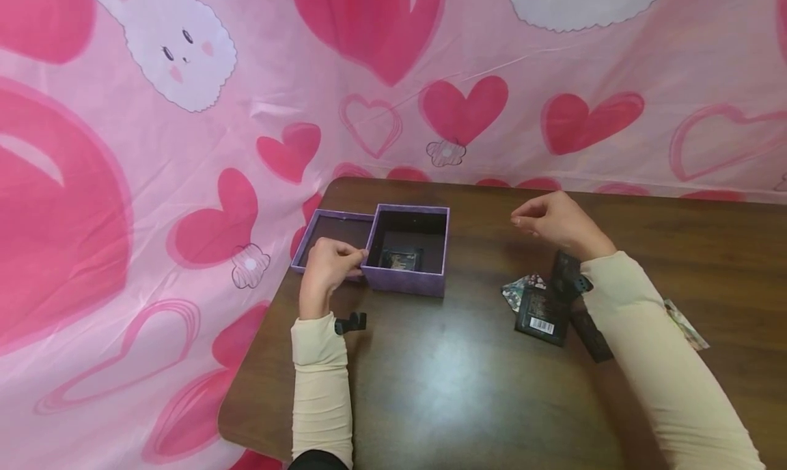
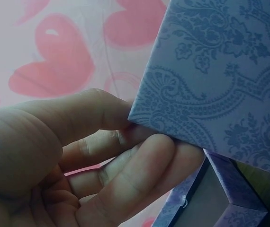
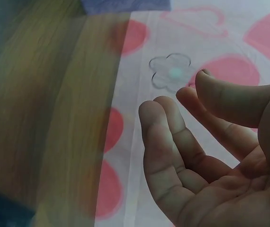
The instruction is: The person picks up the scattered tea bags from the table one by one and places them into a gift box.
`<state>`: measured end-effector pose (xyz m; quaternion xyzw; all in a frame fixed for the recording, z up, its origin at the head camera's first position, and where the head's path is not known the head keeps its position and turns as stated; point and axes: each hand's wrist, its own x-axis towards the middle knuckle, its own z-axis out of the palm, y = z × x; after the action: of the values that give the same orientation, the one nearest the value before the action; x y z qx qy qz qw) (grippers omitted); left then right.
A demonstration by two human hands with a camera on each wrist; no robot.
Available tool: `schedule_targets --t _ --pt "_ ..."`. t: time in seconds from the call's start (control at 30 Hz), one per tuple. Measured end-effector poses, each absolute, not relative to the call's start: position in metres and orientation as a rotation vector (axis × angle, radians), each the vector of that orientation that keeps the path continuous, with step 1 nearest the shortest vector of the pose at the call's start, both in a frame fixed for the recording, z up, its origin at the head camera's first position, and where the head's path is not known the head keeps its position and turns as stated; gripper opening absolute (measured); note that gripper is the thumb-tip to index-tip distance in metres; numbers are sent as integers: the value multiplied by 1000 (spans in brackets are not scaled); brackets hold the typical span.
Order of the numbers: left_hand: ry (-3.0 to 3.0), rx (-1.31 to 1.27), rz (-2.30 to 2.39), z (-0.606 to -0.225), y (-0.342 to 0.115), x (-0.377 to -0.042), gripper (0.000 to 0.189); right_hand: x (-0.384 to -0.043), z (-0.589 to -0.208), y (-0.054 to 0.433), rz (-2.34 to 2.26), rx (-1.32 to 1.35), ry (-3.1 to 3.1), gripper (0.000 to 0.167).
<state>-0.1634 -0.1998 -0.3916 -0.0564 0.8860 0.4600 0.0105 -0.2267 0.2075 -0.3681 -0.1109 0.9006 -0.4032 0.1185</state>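
Observation:
A purple patterned box (image 1: 406, 280) stands uncovered at the table's left, a dark flat packet (image 1: 402, 259) lying on its floor. My left hand (image 1: 326, 268) pinches the box's near left corner between thumb and fingers, as the left wrist view shows around the patterned wall (image 2: 215, 80). Beneath that hand, the purple-rimmed lid (image 1: 341, 229) lies inside up against the box's left side. My right hand (image 1: 559, 220) hovers over the table with fingers loosely bent. Nothing sits between its thumb and fingertips in the right wrist view.
Below the right forearm lie a black packet with a barcode label (image 1: 541, 313), another dark piece (image 1: 591, 337) and a colourful card (image 1: 516, 291). A further card (image 1: 685, 323) shows right of the sleeve. Pink heart-print cloth (image 1: 369, 46) hangs behind and left of the brown table (image 1: 455, 374).

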Motion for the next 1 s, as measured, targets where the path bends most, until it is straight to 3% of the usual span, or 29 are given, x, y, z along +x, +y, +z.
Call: schedule_targets --t 0.5,1.0 --pt "2782 -165 1401 -392 -200 -166 14 -220 -393 263 -1019 -247 2640 35" --pt "2790 -146 1385 -393 -201 -167 16 -213 -406 289 -855 -184 2779 33"
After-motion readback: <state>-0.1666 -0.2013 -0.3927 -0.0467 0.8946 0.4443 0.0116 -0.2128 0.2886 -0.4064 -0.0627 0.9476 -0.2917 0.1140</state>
